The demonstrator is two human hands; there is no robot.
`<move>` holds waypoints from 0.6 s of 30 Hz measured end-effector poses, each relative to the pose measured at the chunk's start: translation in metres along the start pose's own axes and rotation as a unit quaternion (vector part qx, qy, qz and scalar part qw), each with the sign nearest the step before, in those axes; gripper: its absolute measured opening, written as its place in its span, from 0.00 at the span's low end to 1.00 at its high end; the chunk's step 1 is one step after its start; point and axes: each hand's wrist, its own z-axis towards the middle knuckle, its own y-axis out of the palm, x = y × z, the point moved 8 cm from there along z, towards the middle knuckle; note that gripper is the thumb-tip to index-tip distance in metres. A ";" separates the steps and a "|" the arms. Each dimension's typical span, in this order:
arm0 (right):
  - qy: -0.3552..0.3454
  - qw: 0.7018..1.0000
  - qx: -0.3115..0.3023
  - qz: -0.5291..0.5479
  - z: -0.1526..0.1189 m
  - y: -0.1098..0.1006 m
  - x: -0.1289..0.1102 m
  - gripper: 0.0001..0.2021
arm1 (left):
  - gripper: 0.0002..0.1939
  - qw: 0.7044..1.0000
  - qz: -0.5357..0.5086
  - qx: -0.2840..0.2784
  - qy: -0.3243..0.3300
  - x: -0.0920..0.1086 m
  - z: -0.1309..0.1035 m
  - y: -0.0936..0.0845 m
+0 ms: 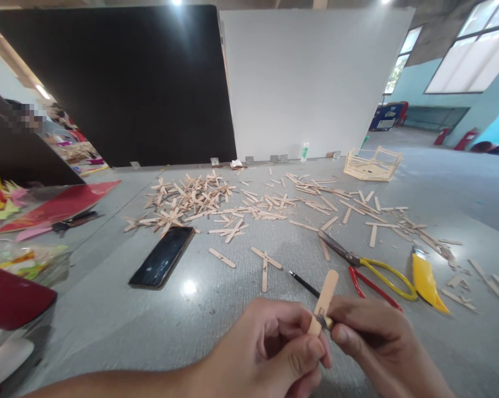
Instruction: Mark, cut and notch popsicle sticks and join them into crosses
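Note:
My left hand [288, 348] pinches the lower end of a wooden craft stick [327, 290], which points up and tilts to the right. A small square mark shows on the stick. My right hand [377, 337] is closed around a small tool [326, 323] with a metal tip and a yellowish part, touching the stick near my left fingertips; most of it is hidden by the fingers. Just behind the hands lies a black pen [304, 283]. Two crossed craft sticks [266, 266], bearing dark marks, and a single stick [222, 257] rest farther left.
Scissors [369, 268] with red and yellow handles and a yellow tool [429, 282] lie right. A phone [162, 257] lies left. Behind are a stick pile [191, 196], scattered sticks, a glue bottle [304, 151], a stick frame [372, 165] and upright boards [307, 83].

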 end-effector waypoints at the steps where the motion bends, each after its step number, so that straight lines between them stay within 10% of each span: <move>1: -0.004 1.000 0.009 -0.006 0.000 -0.001 0.000 0.22 | 0.27 1.000 0.004 0.003 0.000 0.000 0.000 -0.001; 11: 0.031 0.999 0.015 0.003 -0.001 -0.007 0.006 0.22 | 0.27 1.000 -0.009 -0.009 -0.004 -0.001 0.001 0.000; 18: -0.084 0.992 0.092 -0.023 -0.010 -0.022 -0.010 0.03 | 0.28 0.999 0.012 -0.036 -0.028 0.004 0.002 -0.001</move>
